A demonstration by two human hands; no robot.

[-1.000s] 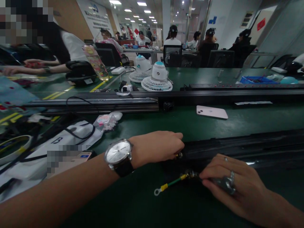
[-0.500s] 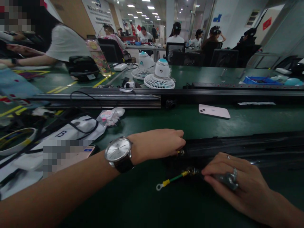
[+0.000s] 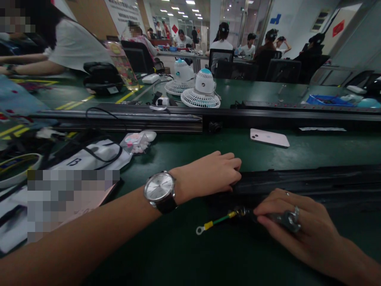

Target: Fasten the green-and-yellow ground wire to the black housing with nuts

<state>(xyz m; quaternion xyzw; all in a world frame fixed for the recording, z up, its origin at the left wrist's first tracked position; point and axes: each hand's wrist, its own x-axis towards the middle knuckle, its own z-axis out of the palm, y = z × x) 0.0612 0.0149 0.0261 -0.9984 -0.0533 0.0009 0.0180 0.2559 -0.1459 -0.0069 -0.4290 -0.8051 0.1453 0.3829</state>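
A metal wrench (image 3: 290,221) is gripped in my right hand (image 3: 309,234), with its open jaw sticking out past the fingers. Its far end points at a small bolt (image 3: 243,211), where dark shadow hides the exact contact. From that spot a short green wire (image 3: 220,220) with yellow sleeves reaches left and ends in a ring terminal (image 3: 200,230). Wearing a watch (image 3: 160,187), my left hand (image 3: 212,172) is curled over the left end of a long black bar (image 3: 285,176). The fingertips are tucked out of sight, and what they pinch is hidden.
Beyond the hands lie a pink phone (image 3: 269,137) and long black rails (image 3: 149,122) across the green table. Two white fans (image 3: 204,89) stand behind. At left are a clear box (image 3: 137,142), cables and a tape roll (image 3: 18,169). A co-worker's arm (image 3: 32,67) shows upper left.
My left hand has shifted slightly right and up. A small brass-coloured piece seen under its fingers earlier is now covered. My right hand and the wrench have barely moved.
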